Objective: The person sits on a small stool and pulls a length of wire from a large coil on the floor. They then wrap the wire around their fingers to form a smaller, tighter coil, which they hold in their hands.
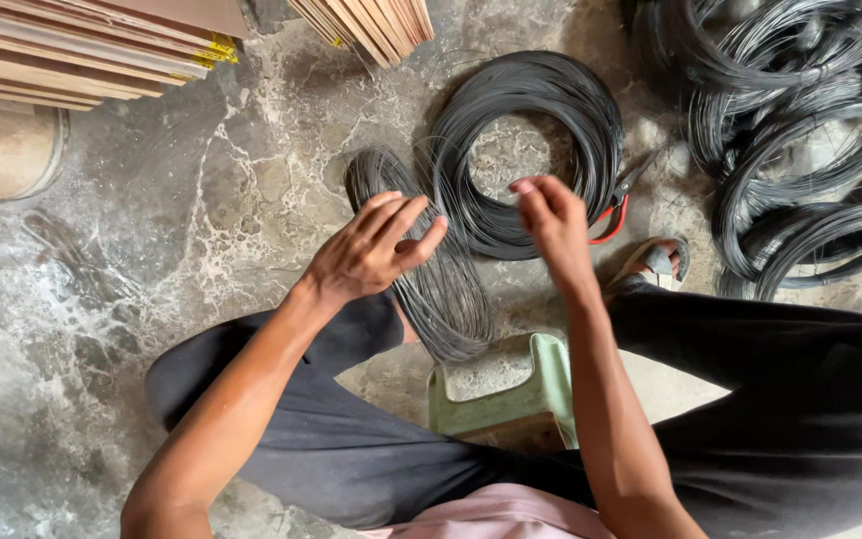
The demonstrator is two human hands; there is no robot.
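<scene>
My left hand [371, 250] hovers over a bundle of thin black wire lengths [431, 289] that lies on the floor by my knee, its fingers together and thumb out, pinching a thin wire strand. My right hand [551, 222] is raised beside it with fingertips pinched, apparently on the same fine strand, which is hard to see. Just behind both hands lies a round coil of black wire [531, 150].
Red-handled cutters [619, 205] lie right of the coil. More black wire coils [800, 130] pile at the right. Stacked wooden strips [82, 50] and another stack [366, 25] sit at the back. A green stool [511, 389] is under me; my sandalled foot [655, 262] is near the cutters.
</scene>
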